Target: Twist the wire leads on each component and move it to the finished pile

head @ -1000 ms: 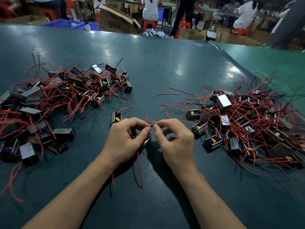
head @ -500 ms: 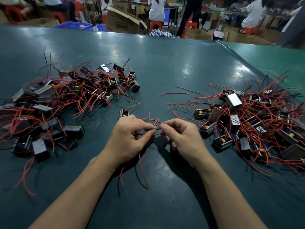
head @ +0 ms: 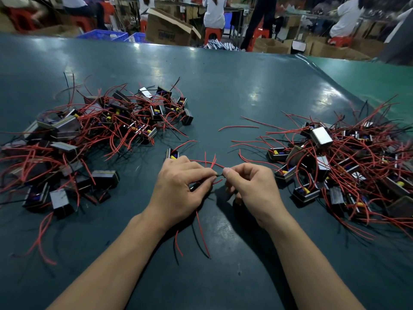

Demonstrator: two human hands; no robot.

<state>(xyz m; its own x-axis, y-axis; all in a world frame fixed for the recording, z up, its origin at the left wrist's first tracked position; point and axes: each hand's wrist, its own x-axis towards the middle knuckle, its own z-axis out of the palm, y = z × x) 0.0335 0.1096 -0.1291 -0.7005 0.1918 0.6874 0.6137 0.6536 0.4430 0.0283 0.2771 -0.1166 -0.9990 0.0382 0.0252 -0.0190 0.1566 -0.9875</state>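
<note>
Black lead [head: 220, 174] runs sideways between both curled hands, left hand [head: 178, 189] and right hand [head: 252, 189] each pinching an end above the counter [head: 223, 97].

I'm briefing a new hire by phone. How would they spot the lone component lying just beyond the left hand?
Start from the big tangled pile of red-wired parts on the left of the dark green table. Look toward the middle, just past the knuckles of the left hand. The lone component lies there apart from both piles, showing a yellow and blue core.
</note>
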